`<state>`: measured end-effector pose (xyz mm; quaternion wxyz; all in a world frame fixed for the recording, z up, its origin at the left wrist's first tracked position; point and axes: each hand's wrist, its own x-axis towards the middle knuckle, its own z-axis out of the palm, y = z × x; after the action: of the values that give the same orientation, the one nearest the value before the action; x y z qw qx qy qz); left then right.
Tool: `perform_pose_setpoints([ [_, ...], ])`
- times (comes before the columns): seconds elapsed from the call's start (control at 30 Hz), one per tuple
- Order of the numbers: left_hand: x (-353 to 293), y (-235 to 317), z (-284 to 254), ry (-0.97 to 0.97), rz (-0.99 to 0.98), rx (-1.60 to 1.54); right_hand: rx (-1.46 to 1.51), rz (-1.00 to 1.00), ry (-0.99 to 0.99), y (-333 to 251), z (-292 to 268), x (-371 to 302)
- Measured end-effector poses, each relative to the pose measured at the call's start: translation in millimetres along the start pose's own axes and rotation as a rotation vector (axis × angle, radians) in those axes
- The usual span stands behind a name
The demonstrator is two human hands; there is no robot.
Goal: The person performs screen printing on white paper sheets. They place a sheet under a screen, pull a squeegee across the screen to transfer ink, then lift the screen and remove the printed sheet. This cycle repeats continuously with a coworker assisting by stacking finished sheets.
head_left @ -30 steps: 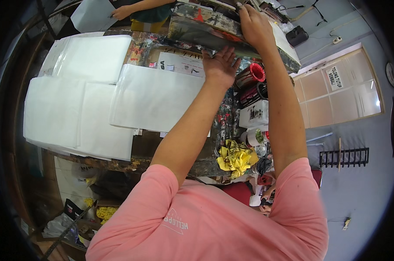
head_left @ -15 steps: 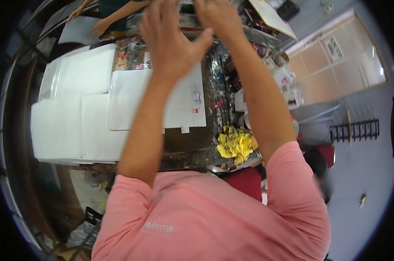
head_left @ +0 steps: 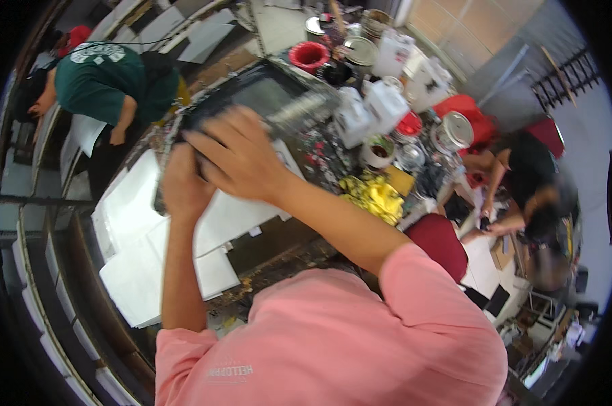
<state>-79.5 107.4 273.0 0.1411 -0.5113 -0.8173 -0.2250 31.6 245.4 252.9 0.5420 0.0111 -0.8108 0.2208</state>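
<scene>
A dark rectangular screen frame (head_left: 279, 74) with a grey mesh panel lies over the far part of the worktable. Above its near left part, my left hand (head_left: 187, 183) is closed with its fingers wrapped round something dark. Right beside it, my right hand (head_left: 245, 159) bends its fingers over the same spot, smeared by motion. What the two hands hold is mostly hidden by them. Large white sheets (head_left: 130, 284) lie on the table below and left of my hands, and part of them runs under my forearms.
A crumpled yellow cloth (head_left: 373, 197), white jugs (head_left: 387, 105), a red tub (head_left: 309, 55) and several paint cans (head_left: 453, 132) crowd the table's right side. A person in green (head_left: 103, 81) stands far left beside racks. Another person (head_left: 532, 176) crouches at right near a red chair (head_left: 438, 247).
My view has swung round to the right. My hands, raised apart before, are now close together and lower over the table. The dark frame now covers part of the white sheets.
</scene>
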Motion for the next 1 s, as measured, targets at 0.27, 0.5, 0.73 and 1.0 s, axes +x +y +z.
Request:
perform_pose_setpoints([
  [0.27, -64, 4, 37, -0.05, 0.072, 0.002, 0.85, 1.525, -0.355, -11, -42, -189],
  [0.5, -77, -2, 54, -0.049, 0.096, 0.013, 1.438, 2.126, 0.546, 10, 9, -206],
  [0.73, -84, -8, 57, -0.085, 0.119, 0.04, 2.027, 1.941, 0.72, 4, 18, -209],
  [1.0, -87, -8, 60, -0.099, 0.122, 0.059, 1.916, 2.063, 0.736, 7, 18, -212],
])
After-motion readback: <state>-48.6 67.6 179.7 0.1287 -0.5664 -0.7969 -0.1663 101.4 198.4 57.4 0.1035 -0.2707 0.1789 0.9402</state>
